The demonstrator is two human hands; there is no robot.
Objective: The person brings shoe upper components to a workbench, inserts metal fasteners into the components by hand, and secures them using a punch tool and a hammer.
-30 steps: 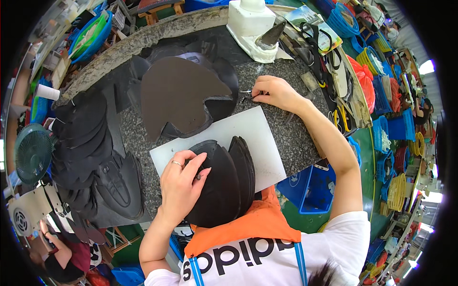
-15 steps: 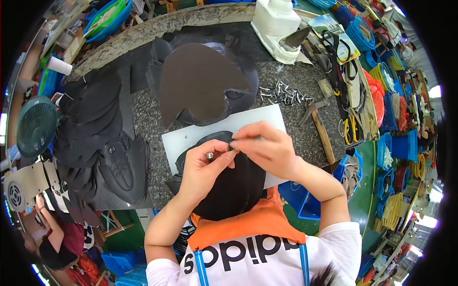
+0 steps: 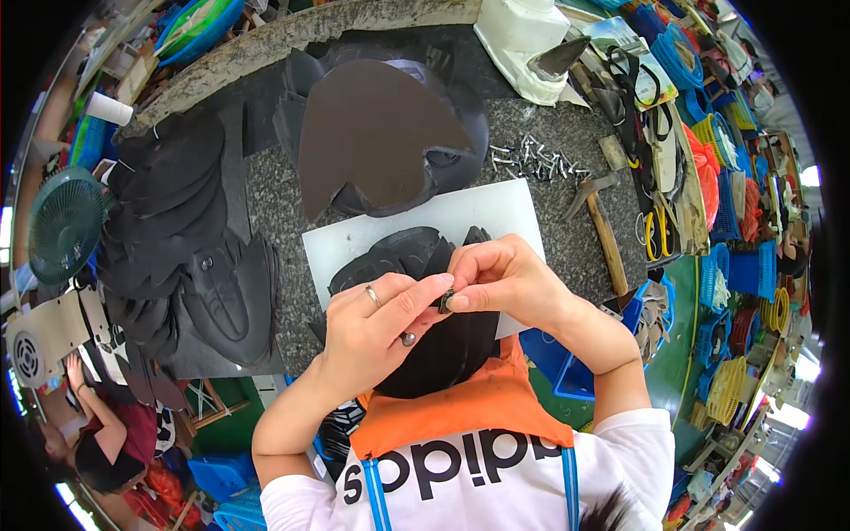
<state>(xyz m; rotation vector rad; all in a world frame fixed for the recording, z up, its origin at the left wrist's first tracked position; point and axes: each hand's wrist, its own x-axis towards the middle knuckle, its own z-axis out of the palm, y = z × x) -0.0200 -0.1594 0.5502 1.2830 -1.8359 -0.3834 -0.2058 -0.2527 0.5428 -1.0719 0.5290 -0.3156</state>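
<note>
**Two hands met on a small dark fitting above the white board**

A small dark fitting [image 3: 446,301] sat pinched between the fingertips of both hands, held just above the near edge of a white cutting board [image 3: 354,243] and over a black leather piece [image 3: 443,354] that drooped off the board toward the person's orange apron [image 3: 469,407]. The left hand [image 3: 376,327], a ring on one finger, was curled nearly closed, its thumb and forefinger nipping the fitting from the left; a small round metal stud showed against its thumb. The right hand [image 3: 505,279] was likewise folded tight, fingertips pressed on the same fitting from the right, so the two hands touched at that point.

More black cut pieces [image 3: 403,252] lay on the board under the hands. Beyond the board rested a large dark brown cut panel [image 3: 372,133] on the speckled stone worktop [image 3: 266,212]. To the right of it lay a scatter of small metal nails [image 3: 531,159], and near them a wooden-handled hammer [image 3: 602,221]. Stacks of black shaped pieces [image 3: 177,221] covered the left part of the worktop, with a green fan [image 3: 64,226] well beyond them. A white container [image 3: 522,35] stood at the far edge
</note>
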